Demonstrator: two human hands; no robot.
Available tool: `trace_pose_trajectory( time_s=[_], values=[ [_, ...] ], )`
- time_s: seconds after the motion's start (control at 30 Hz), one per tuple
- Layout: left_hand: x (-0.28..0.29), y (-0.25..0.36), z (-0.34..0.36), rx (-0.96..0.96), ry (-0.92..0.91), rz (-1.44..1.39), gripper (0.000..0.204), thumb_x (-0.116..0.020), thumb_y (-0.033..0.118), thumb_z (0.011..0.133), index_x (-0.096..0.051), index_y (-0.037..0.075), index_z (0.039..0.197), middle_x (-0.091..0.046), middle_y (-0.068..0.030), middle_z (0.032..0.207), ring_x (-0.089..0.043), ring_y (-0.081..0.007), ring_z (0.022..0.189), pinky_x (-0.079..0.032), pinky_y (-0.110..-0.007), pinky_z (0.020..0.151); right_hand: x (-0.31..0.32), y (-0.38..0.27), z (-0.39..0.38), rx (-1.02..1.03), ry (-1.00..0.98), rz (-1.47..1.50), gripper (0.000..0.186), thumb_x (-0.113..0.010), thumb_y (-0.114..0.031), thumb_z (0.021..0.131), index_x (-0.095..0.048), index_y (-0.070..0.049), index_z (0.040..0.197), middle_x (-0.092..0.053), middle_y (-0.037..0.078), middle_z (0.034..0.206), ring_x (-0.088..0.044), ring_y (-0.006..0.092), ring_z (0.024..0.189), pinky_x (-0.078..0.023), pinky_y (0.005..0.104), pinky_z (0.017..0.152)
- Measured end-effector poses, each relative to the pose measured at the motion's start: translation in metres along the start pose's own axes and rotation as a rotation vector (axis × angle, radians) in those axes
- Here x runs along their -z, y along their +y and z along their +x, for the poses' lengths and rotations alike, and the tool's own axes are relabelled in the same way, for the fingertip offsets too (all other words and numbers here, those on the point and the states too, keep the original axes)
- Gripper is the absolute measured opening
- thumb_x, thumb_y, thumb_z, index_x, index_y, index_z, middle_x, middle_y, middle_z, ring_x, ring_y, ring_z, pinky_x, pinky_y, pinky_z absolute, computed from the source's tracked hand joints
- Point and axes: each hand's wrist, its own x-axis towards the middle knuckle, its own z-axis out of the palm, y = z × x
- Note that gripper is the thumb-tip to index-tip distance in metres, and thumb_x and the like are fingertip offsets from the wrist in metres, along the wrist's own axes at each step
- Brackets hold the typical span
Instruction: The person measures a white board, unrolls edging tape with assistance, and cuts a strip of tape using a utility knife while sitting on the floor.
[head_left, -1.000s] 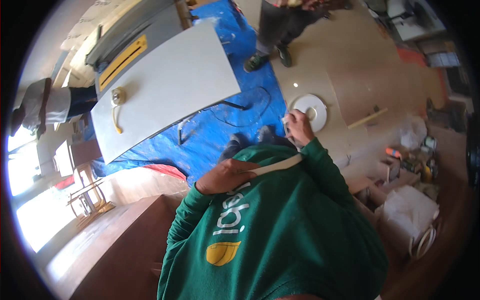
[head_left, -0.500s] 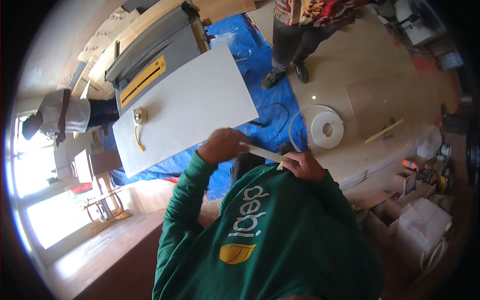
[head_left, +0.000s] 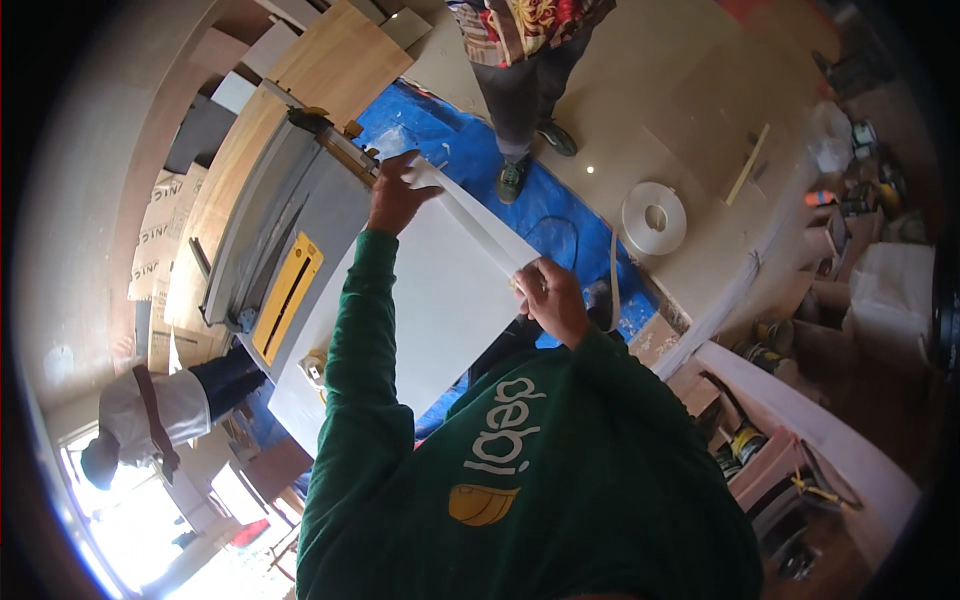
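L hand (head_left: 396, 197) moved to board (head_left: 455, 310) corner, grip unclear; R hand (head_left: 556, 300) pinches strip (head_left: 480, 231) btwn 'em.

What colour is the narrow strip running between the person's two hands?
The strip is white or off-white, best seen in the head view.

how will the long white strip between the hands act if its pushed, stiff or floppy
The white strip likely bends easily, since it looks thin and narrow. It is probably light for its length, with little visible bulk beside the right hand. Let go, it might curl, if it matches the coiled white roll on the floor.
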Motion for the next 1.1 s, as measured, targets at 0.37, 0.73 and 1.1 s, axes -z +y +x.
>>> trace_pose_trajectory(
  time_s=[0.37,0.73,1.1],
  values=[
    [-0.02,-0.051,0.002,0.345,0.003,-0.27,0.052,-0.071,0.035,0.08,-0.063,0.002,0.119,-0.065,-0.0211,0.113,-0.063,-0.0319,0.105,-0.047,-0.038,0.092,-0.026,-0.013,0.026,-0.155,0.088,-0.079,0.02,-0.064,-0.011,0.087,-0.057,0.004,0.076,-0.061,0.01,0.06,-0.06,0.0144,0.047,-0.047,0.0291,0.043],
    [-0.014,-0.05,0.012,0.31,0.006,-0.169,0.047,-0.078,0.032,0.073,-0.069,0.001,0.108,-0.07,-0.0169,0.09,-0.067,-0.0253,0.08,-0.051,-0.035,0.076,-0.027,0.004,0.04,0.057,0.136,-0.334,0.023,-0.066,-0.016,0.085,-0.058,0.001,0.073,-0.062,0.016,0.063,-0.064,0.0279,0.054,-0.05,0.0363,0.054],
    [-0.018,-0.059,0.016,0.394,-0.055,-0.348,0.046,-0.08,0.026,0.073,-0.069,-0.006,0.104,-0.067,-0.0079,0.075,-0.058,-0.0118,0.066,-0.048,-0.029,0.064,0.013,-0.009,0.018,0.122,-0.056,-0.272,0.017,-0.06,-0.013,0.091,-0.061,0.003,0.092,-0.064,0.012,0.07,-0.066,0.0173,0.063,-0.052,0.0304,0.056]
  ],
)
